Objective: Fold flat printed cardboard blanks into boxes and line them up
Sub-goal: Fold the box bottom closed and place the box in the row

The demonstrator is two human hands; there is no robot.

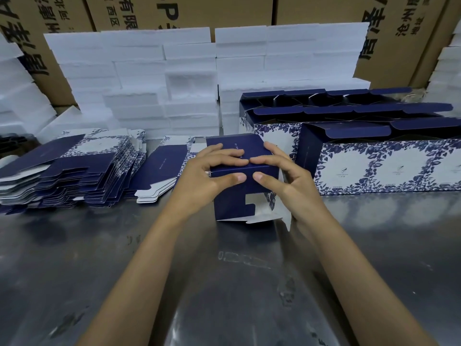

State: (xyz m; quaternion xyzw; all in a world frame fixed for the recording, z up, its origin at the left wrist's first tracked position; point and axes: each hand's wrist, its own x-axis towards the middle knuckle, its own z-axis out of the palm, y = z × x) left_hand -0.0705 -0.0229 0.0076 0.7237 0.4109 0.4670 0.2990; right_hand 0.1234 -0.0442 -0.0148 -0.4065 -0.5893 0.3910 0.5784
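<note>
**Navy carton gripped at frame centre**

Both hands curled round a half-formed box: left hand and right hand, fingertips over the matte top, thumbs on the front. Glossy steel table beneath. Flat blanks at left; finished boxes at right; white foam blocks behind.

— Any print I can read from here?

— Large black Chinese characters on the brown cartons behind; I make out "有限" and perhaps "沧州". The small logos on the folded boxes are too tiny for me.
</note>
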